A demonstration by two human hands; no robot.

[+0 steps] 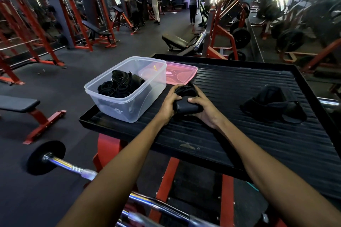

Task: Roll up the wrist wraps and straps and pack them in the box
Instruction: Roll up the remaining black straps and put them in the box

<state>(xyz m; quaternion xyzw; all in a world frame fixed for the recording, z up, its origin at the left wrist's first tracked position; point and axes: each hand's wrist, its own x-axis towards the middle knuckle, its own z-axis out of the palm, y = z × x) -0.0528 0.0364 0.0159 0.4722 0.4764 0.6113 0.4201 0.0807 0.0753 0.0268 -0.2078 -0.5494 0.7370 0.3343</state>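
While the black wrap [186, 104] is gripped between both hands just above the ribbed black counter [239, 134], it sits right beside the clear plastic box [129, 105], near that box's right wall. Judged from the frame, the step in hand is rolling: part of the wrap already forms a tight cylinder at the near end, while looser fabric bunches at the far end. For a good result, keep the edges aligned, maintain tension on the free end, and finish the roll before lifting it toward the box.

The left hand [168, 102] has its fingers curled round the left side of the wrap, clenched on the fabric. The right hand [202, 106] grasps the right side, thumb laid across the top of the rolled portion. Both forearms extend forward and converge on the wrap, wrists low over the counter.

Several rolled black wraps [120, 86] already lie inside the box. A pink lid [181, 75] rests flat behind the box. A pile of unrolled black straps [273, 107] waits well apart to the right.
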